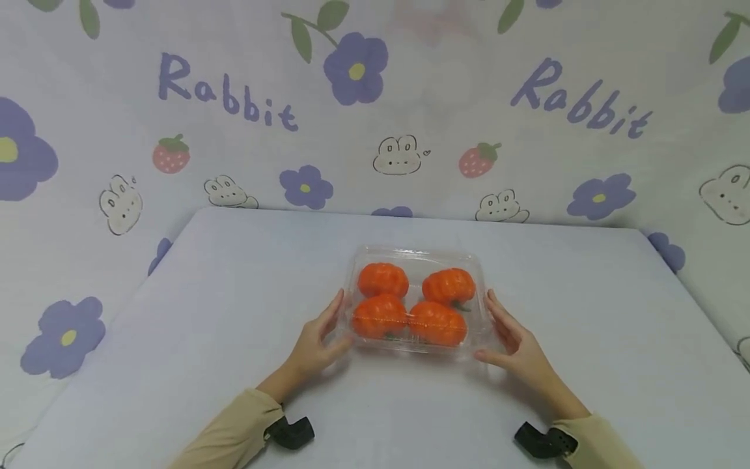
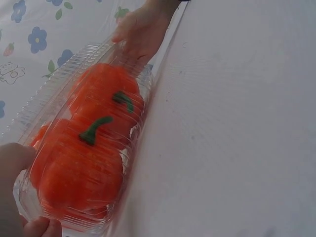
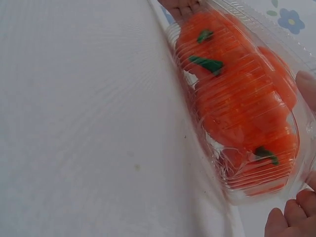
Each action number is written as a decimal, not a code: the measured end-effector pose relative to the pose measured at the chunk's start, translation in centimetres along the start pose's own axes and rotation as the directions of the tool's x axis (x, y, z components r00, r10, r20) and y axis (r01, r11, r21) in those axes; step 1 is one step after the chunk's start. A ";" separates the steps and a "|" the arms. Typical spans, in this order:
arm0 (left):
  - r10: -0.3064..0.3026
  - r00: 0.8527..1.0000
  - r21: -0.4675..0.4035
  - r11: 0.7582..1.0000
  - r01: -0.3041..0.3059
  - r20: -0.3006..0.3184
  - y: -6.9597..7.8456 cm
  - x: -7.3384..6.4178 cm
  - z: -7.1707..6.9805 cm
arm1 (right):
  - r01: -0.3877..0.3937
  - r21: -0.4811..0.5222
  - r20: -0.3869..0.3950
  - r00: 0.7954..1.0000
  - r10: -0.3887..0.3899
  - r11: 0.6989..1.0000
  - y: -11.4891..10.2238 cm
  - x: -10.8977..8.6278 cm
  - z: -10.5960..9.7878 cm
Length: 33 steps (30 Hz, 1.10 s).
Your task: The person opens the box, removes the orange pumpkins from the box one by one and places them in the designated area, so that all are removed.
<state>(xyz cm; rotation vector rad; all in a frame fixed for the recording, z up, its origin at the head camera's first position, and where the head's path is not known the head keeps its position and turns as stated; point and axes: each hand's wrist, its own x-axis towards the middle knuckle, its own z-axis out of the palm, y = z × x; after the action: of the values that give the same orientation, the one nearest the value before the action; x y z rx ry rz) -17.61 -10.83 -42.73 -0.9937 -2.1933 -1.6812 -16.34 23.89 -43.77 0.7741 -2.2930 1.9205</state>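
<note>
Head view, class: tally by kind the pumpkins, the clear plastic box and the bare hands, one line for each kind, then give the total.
Orange pumpkins: 4
Clear plastic box: 1
Bare hands: 2
Total: 7

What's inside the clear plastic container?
Four orange pumpkins show inside the clear plastic container, some with green stems visible. Whatever lies directly beneath them is covered and cannot be seen.
</note>
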 end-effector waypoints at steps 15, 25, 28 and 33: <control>-0.180 0.984 -0.030 0.983 0.180 0.003 0.5 0.2 1.1 | 0.140 0.038 -0.034 0.990 -0.139 0.989 -0.5 -0.3 -1.5; -0.118 0.993 -0.053 0.992 0.118 0.002 0.3 0.3 0.7 | 0.258 0.009 0.003 0.966 -0.258 0.966 -1.4 1.5 -2.0; -0.098 0.995 -0.054 0.994 0.098 0.004 0.3 0.6 0.5 | 0.263 0.039 -0.028 0.965 -0.262 0.964 -1.6 2.3 -2.1; -0.123 0.992 -0.046 0.991 0.123 0.000 0.3 0.1 -0.2 | 0.277 0.110 -0.105 0.958 -0.266 0.954 -1.1 3.6 -1.5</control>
<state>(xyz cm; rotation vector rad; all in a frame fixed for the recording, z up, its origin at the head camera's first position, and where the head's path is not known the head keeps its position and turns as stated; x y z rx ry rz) -17.50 -10.99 -42.34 -0.8829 -2.2660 -1.7921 -19.43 23.92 -41.19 0.9403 -1.9151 1.9393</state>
